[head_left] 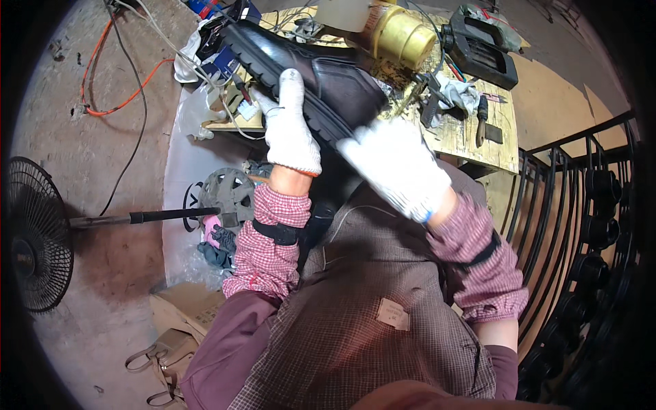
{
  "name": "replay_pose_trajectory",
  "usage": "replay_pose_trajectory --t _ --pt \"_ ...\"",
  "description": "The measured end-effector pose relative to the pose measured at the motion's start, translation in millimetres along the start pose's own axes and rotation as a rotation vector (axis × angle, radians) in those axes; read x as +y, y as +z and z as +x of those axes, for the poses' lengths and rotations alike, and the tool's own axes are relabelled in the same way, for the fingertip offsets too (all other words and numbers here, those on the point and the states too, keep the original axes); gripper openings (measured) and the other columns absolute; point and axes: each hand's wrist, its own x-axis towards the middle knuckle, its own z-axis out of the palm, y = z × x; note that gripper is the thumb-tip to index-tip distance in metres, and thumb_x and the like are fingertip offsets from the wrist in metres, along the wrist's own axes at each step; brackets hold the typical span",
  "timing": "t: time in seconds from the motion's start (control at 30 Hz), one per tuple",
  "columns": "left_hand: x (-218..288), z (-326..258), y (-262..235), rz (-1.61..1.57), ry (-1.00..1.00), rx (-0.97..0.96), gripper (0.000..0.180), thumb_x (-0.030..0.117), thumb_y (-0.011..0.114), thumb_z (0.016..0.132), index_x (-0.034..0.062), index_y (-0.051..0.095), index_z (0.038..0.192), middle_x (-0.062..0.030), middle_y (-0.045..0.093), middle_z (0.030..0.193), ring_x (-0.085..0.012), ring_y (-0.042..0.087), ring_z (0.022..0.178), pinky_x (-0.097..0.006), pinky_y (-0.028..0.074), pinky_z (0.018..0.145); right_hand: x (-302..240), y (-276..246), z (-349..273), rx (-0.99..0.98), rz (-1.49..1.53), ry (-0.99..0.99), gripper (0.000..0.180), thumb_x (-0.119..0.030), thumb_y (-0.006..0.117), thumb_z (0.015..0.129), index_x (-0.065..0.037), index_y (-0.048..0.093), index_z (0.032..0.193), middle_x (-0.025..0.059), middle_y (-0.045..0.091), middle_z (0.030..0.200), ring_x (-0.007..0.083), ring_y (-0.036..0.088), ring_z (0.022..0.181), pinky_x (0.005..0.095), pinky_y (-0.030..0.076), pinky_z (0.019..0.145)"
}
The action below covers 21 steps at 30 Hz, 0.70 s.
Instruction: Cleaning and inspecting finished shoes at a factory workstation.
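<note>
A black leather shoe (348, 82) with a ridged sole is held up at the near edge of the workbench, tilted with its sole toward me. My left hand (292, 126), in a white knit glove, grips it at the sole's edge. The left thumb lies along the sole, and part of the fingers is hidden. My right hand (400, 167), also gloved in white, is at the lower right end of the shoe. Motion smears its fingers, so whether they hold anything is not visible.
On the wooden workbench (502, 154) are a yellow container (403, 37), a black tool case (482, 48), a crumpled white cloth (461, 94) and a dark-handled scraper (482, 123). A fan (37, 236) stands left; a black metal rack (547, 225) stands right. A cardboard box (181, 307) sits lower left.
</note>
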Motion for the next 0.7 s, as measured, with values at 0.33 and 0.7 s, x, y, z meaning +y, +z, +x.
replay_pose_trajectory --t 0.33,0.7 --pt "-8 38 -12 -0.512 -0.260 -0.066 0.056 0.045 0.064 0.099 0.0108 0.053 0.142 -0.0111 0.063 0.136 -0.0308 0.064 0.119 -0.052 0.050 0.106 -13 3 -186 -0.285 0.502 0.636 0.022 -0.017 0.071 0.084 -0.011 0.073 0.105 0.0117 0.074 0.095 0.0323 0.070 0.088 0.0422 0.054 0.081" --pt "-120 12 -23 -0.962 -0.696 -0.534 0.079 0.062 0.037 0.102 0.0092 0.025 0.159 -0.0155 0.034 0.161 -0.0366 0.035 0.146 -0.060 0.023 0.123 -53 -29 -235 -0.090 0.416 1.016 0.035 -0.011 0.076 0.078 -0.008 0.073 0.113 0.0124 0.074 0.103 0.0323 0.070 0.094 0.0410 0.054 0.085"
